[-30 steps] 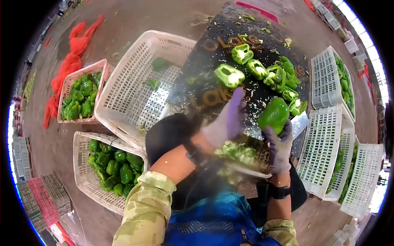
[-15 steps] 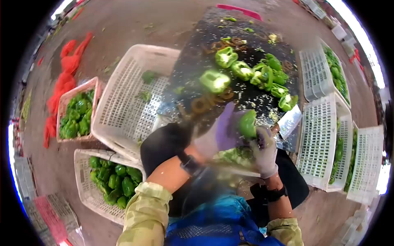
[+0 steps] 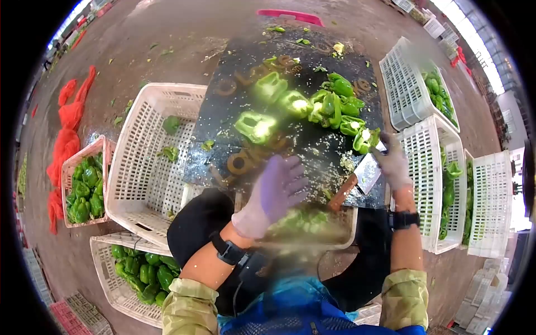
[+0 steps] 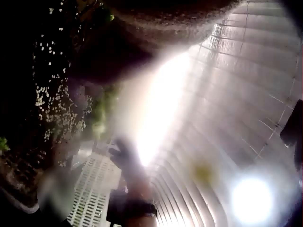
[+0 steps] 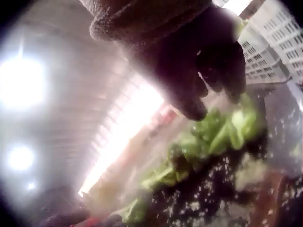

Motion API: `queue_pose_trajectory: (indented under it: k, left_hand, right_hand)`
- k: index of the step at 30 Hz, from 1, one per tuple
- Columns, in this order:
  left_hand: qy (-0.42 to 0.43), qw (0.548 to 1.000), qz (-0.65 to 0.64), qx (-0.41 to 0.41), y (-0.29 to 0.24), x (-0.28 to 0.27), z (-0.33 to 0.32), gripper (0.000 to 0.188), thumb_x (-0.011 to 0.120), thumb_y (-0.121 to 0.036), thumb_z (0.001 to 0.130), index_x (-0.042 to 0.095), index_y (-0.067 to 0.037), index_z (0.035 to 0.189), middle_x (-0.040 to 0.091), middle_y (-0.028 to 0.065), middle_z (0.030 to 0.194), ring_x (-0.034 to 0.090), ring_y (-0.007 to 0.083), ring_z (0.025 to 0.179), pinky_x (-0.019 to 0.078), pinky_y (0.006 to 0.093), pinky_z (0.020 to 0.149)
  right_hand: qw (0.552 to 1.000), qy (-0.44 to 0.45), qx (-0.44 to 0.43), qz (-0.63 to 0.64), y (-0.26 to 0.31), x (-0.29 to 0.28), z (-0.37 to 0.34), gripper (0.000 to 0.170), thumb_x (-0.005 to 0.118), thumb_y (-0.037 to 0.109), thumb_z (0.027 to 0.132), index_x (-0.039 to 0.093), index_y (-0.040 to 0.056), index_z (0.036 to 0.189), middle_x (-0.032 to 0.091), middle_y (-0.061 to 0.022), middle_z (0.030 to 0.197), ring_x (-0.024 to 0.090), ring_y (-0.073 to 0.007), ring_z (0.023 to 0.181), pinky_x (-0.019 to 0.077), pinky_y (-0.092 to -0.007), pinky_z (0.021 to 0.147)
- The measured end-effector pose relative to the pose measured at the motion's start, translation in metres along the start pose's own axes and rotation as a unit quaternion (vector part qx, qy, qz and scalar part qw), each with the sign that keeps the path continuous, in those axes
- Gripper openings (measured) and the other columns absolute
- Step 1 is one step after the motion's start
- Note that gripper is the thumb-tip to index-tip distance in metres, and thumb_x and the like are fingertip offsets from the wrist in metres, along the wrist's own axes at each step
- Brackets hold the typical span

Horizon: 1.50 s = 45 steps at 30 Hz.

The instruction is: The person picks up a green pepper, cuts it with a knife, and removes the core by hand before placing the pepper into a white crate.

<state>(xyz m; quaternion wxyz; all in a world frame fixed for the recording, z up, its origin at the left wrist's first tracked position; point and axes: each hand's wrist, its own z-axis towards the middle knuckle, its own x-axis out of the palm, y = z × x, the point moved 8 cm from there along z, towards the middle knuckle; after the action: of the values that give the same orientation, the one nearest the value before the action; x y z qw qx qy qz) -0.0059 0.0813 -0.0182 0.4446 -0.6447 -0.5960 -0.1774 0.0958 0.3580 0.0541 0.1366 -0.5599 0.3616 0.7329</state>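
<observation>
Left hand (image 3: 277, 190) spreads empty; right hand (image 3: 393, 163), hold unclear, is at a cut bell pepper (image 3: 364, 142): likely pickup, next needing a pinch.

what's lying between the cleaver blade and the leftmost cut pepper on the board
In the head view, pale seeds and scraps lie scattered over the dark board between the cleaver blade and that cut pepper.

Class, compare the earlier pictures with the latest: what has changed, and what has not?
The hands have moved apart. The right hand has let go of a green pepper, now in neither hand, and gone forward and rightward to the near end of the cut peppers. The left hand is open and empty. The knife and cut peppers stay on the board.
</observation>
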Motion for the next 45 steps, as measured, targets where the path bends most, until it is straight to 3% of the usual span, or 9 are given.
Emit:
queue_pose_trajectory:
  k: [10,20,22,24,27,36,40,41,45]
  left_hand:
    - [-0.009,1.0,-0.019,0.008,-0.008,-0.008,0.001,0.055,0.046,-0.05,0.092,0.043,-0.011,0.131,0.053,0.0064,0.119,0.053,0.0231,0.104,0.0439,0.0423,0.091]
    - [0.212,0.959,-0.186,-0.001,0.008,0.024,0.003,0.048,0.044,-0.045,0.095,0.051,-0.007,0.123,0.059,0.0084,0.112,0.059,0.0216,0.099,0.0498,0.0341,0.086]
    - [0.21,0.966,-0.152,0.01,0.008,0.021,0.001,0.046,0.044,-0.042,0.095,0.05,-0.007,0.125,0.058,0.0082,0.113,0.059,0.0209,0.099,0.0495,0.0314,0.087]
    - [0.165,0.928,0.185,0.278,-0.019,0.022,-0.022,0.049,0.043,-0.041,0.096,0.042,-0.008,0.133,0.054,0.0063,0.118,0.056,0.0166,0.1,0.0486,0.0275,0.084]
    - [0.208,0.977,-0.014,0.053,-0.002,0.031,-0.021,0.057,0.042,-0.045,0.096,0.031,-0.011,0.141,0.053,0.0035,0.118,0.052,0.0099,0.092,0.0454,0.021,0.071]
    - [0.208,0.974,0.031,0.079,-0.008,0.028,-0.033,0.055,0.055,-0.035,0.092,0.034,-0.016,0.139,0.055,0.0038,0.113,0.055,0.0109,0.079,0.0467,0.0235,0.065]
    - [0.191,0.967,-0.169,0.021,-0.017,0.014,-0.024,0.048,0.06,-0.031,0.089,0.045,-0.006,0.127,0.056,0.0083,0.116,0.058,0.0193,0.101,0.0504,0.0308,0.086]
    - [0.184,0.967,-0.049,0.168,-0.036,0.019,-0.034,0.048,0.06,-0.032,0.088,0.046,-0.006,0.127,0.056,0.0079,0.115,0.059,0.019,0.1,0.0506,0.0306,0.085]
    - [0.204,0.962,-0.039,0.179,-0.04,0.032,-0.03,0.045,0.054,-0.037,0.091,0.048,-0.007,0.125,0.056,0.0062,0.115,0.058,0.0165,0.102,0.0503,0.029,0.084]
  right_hand:
    - [0.979,0.066,0.01,-0.194,0.008,0.077,0.017,0.035,0.062,0.016,0.074,0.055,0.0155,0.108,0.063,-0.0141,0.1,0.064,-0.0359,0.082,0.0501,-0.0454,0.071]
    - [0.931,0.018,-0.36,0.064,0.19,0.041,-0.138,0.03,0.066,0.0,0.067,0.061,0.0103,0.095,0.063,-0.0136,0.101,0.064,-0.0316,0.07,0.0505,-0.0368,0.057]
    - [0.931,0.148,-0.159,0.292,0.176,0.053,-0.14,0.045,0.063,-0.002,0.072,0.05,0.007,0.114,0.062,-0.0134,0.097,0.062,-0.0183,0.069,0.0484,-0.0278,0.058]
    - [0.781,0.169,0.026,0.6,0.179,0.05,-0.147,0.05,0.062,0.006,0.081,0.039,0.0041,0.125,0.06,-0.0122,0.095,0.059,-0.0131,0.071,0.0464,-0.024,0.058]
    - [0.78,0.201,0.138,0.577,0.171,0.051,-0.138,0.053,0.061,0.016,0.087,0.033,0.0005,0.129,0.059,-0.0104,0.095,0.059,-0.013,0.071,0.0462,-0.0234,0.057]
    - [0.744,0.2,0.151,0.62,0.177,0.071,-0.139,0.02,0.065,0.01,0.085,0.054,0.0015,0.1,0.06,-0.0045,0.082,0.058,-0.0096,0.064,0.0476,-0.0209,0.055]
    - [0.806,0.418,0.021,0.418,0.193,0.064,-0.162,0.023,0.064,0.009,0.084,0.057,-0.0015,0.103,0.063,-0.0087,0.088,0.06,-0.0121,0.073,0.0486,-0.0236,0.064]
    - [0.89,0.287,-0.222,0.277,0.187,0.058,-0.162,0.034,0.065,0.01,0.082,0.057,-0.0022,0.112,0.063,-0.0129,0.096,0.061,-0.0146,0.077,0.0492,-0.0243,0.07]
    - [0.89,0.2,0.009,0.41,0.189,0.018,-0.14,0.041,0.061,0.011,0.086,0.05,-0.0026,0.123,0.061,-0.0105,0.103,0.061,-0.0132,0.076,0.0489,-0.0235,0.065]
